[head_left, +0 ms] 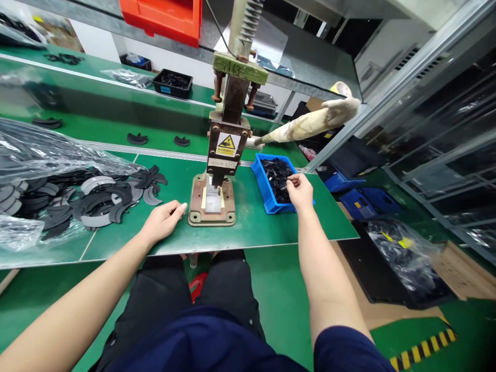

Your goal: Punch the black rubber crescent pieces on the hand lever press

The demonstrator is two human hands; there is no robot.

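Note:
My left hand (165,221) rests on the green table (178,245), left of the press base (192,197), its fingers curled together; whether anything is in them is hidden. My right hand (300,191) is over the right side of a blue bin (265,190) full of small black parts (277,175), thumb and fingertips pinched at the parts. What the pinch holds is too small to make out. Between my hands stands the hand press (228,150), with a small metal plate (213,200) under its ram.
Curved black and grey pieces (96,199) lie heaped with plastic wrap (58,147) at the left. The wrapped press lever (310,124) sticks out to the right. Behind are a black tray (172,84) and an overhead red bin (163,18).

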